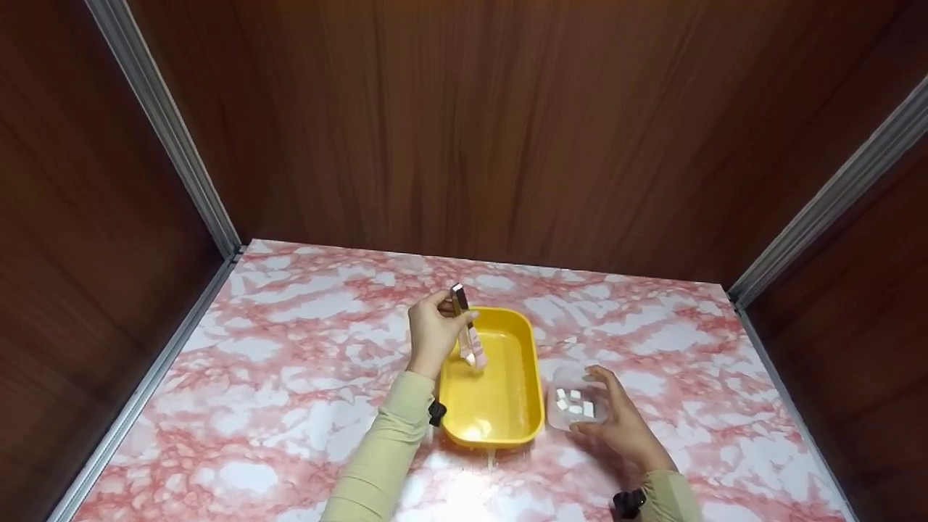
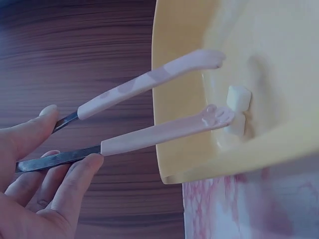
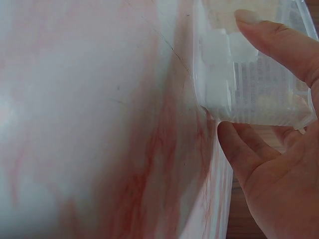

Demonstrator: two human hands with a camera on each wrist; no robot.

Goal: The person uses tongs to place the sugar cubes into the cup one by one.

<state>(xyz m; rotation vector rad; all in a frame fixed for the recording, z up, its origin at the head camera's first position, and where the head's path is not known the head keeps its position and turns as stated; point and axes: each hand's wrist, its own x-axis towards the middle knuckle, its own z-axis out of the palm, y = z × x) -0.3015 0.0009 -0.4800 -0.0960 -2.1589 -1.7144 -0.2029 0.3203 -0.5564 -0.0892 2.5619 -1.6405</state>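
Note:
My left hand [image 1: 433, 335] pinches a pair of metal tongs [image 1: 461, 308] with pink, paw-shaped tips, held over the yellow tray [image 1: 538, 377]. In the left wrist view the two arms of the tongs [image 2: 164, 74] are spread apart. The lower tip overlaps two small white cubes [image 2: 239, 98] lying at the tray's inner end. To the right of the tray, my right hand [image 1: 625, 428] grips a clear plastic container [image 1: 573, 375] by its sides, thumb and fingers on opposite walls. Several white cubes [image 1: 576, 407] lie inside this container, which stands on the table.
The tabletop [image 1: 290, 377] has a red and white marbled pattern. Dark wood panels [image 1: 449, 130] enclose it at the back and on both sides, with metal strips [image 1: 167, 109] at the corners. Tray and container stand close side by side.

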